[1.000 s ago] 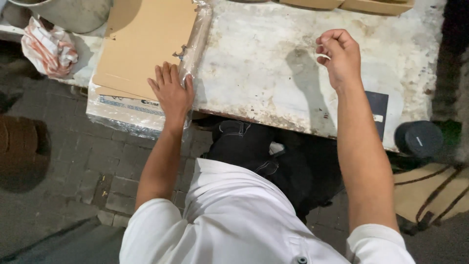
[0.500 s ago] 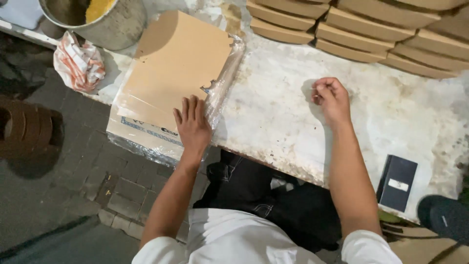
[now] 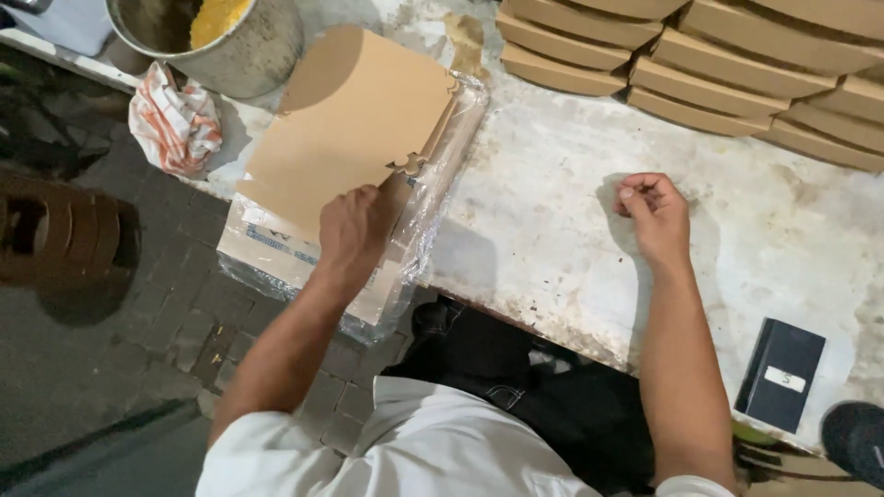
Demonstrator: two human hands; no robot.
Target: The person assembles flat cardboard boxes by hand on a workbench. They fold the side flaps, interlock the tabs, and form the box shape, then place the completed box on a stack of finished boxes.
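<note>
Left hand [image 3: 354, 230]: fingers clamped on the near edge of a flat cardboard box blank [image 3: 354, 124] (top sheet of a plastic-wrapped stack [image 3: 433, 207]); blank lifted, tilted. Right hand [image 3: 656, 213]: loosely curled, fingertips pinched together, resting on the stained table [image 3: 552, 184]

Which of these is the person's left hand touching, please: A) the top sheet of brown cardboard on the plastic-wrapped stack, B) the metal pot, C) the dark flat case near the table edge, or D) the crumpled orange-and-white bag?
A: the left hand lifts the near edge of the flat cardboard sheet atop the plastic-wrapped stack, away from the other things.
</note>
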